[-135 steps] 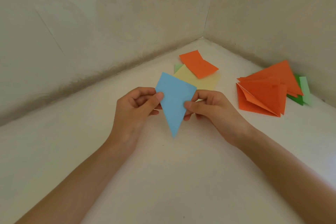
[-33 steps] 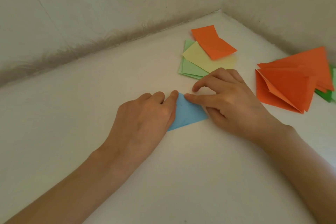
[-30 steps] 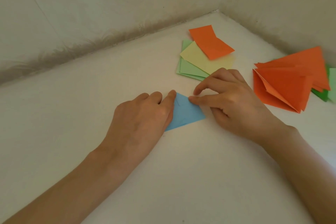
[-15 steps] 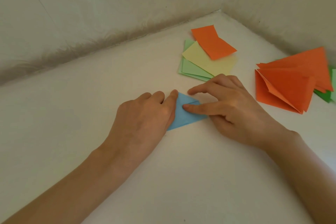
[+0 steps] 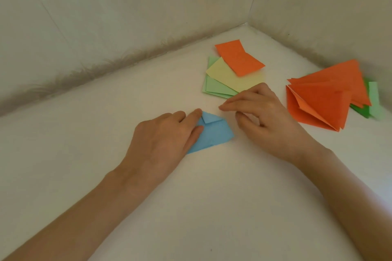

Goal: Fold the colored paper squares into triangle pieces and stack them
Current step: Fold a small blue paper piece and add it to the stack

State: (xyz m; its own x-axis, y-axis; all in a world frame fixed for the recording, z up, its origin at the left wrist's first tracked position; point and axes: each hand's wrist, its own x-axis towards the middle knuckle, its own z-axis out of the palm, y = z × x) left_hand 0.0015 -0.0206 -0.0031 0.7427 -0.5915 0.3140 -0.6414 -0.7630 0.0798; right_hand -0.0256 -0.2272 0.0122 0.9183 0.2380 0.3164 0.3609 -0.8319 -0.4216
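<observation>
A folded blue paper piece (image 5: 214,133) lies flat on the white surface, its far tip turned down into a small flap. My left hand (image 5: 163,140) presses on its left part with straight fingers and hides that side. My right hand (image 5: 263,116) hovers just right of the blue piece, fingers loosely bent, holding nothing. A loose pile of unfolded squares sits behind: an orange square (image 5: 239,57) on a yellow square (image 5: 231,77) on light green squares (image 5: 214,88). At the right lies a stack of folded orange triangle pieces (image 5: 324,99) over green pieces (image 5: 373,101).
Two pale walls (image 5: 148,10) meet in a corner at the back right and bound the white surface (image 5: 212,197) on the far and right sides. Both of my forearms reach in from the bottom edge.
The blue piece, earlier held up in both hands, now lies on the surface. In the last half second my right hand lifted off it and drew right, uncovering the small folded flap.
</observation>
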